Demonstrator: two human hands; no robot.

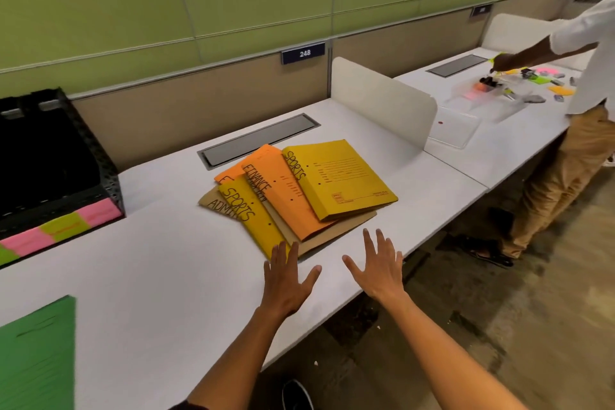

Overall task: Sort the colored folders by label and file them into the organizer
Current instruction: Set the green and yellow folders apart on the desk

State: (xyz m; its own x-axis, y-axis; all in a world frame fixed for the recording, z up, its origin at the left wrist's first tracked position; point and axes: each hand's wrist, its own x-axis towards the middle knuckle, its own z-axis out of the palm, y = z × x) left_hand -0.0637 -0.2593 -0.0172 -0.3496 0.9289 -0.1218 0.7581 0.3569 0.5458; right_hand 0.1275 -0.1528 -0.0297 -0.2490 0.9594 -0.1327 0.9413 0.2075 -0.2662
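No sorting is evident: the folders [299, 193] lie fanned in one pile on the tabletop [159, 263], and the organizer [50, 160], at the far left, well apart from them, shows no folder in its visible slots (its interior is dark). The left hand [286, 280] and right hand [379, 270] hover just before the pile, each grip spread and holding nothing. All visible labels (SPORTS twice, FINANCE, ADMIN) remain to be sorted and filed.

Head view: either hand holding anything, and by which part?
Nothing is held. Left hand and right hand are open, fingers spread, near the front edge of the folder pile; contact cannot be told.
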